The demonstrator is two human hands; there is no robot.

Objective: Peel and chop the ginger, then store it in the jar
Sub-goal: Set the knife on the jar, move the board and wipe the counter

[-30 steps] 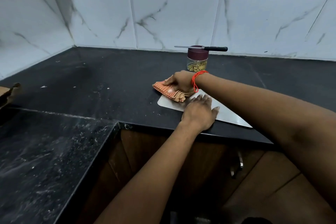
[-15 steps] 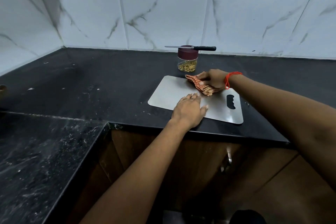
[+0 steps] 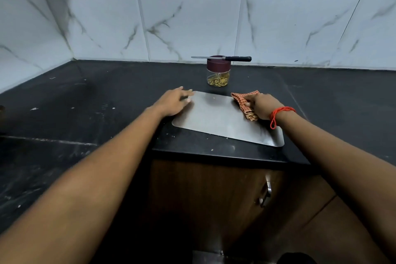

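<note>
- chopped ginger (image 3: 218, 81) is sitting in the bottom of the clear jar (image 3: 218, 71), maroon lid on, back on the black desk (image 3: 107, 96) near the wall tiles
- knife (image 3: 222, 58) is lying flat across the lid, black handle poking out to the right
- steel board (image 3: 225, 120) lies flat just in front of the jar
- right grip (image 3: 260, 106) is curled round a folded orange checked cloth (image 3: 243, 101), holding it down on the board's far right part
- left grip (image 3: 173, 102) is open, fingers laid out flat at the board's far left corner, bit blurry
</note>
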